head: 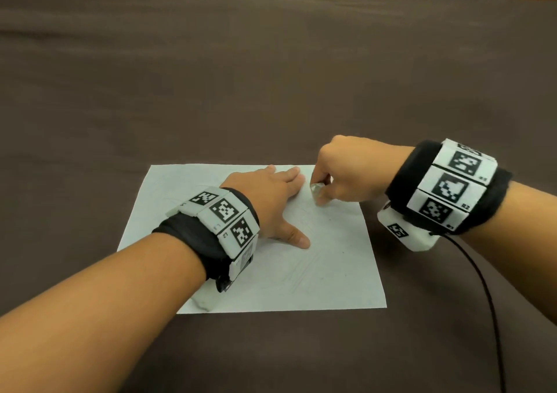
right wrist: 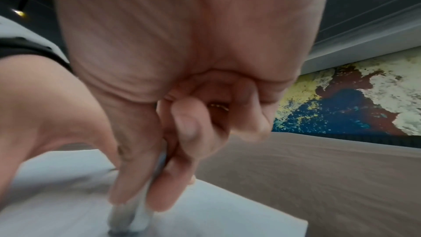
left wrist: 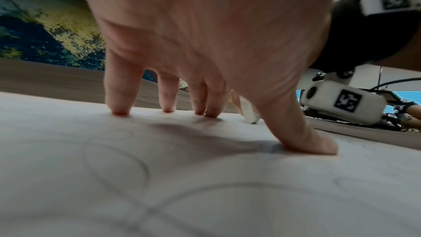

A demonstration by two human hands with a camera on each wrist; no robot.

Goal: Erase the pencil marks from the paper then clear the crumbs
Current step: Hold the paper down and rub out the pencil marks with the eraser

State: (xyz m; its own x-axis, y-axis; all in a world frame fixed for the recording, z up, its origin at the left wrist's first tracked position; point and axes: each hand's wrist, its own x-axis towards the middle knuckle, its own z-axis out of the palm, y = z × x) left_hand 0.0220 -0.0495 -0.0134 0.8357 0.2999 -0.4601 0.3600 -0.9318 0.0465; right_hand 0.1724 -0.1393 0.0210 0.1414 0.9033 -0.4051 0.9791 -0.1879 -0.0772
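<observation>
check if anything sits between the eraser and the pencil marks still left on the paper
The left hand does: it lies flat on the paper, covering part of the sheet beside the eraser that the right hand pinches. Faint marks nearer the person lie uncovered.

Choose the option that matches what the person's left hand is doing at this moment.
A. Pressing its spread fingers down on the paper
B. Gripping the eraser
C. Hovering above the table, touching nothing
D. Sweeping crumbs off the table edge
A: the left hand has straight, spread fingers planted on the paper, holding it down, while the right hand pinches the eraser against the sheet.
</observation>
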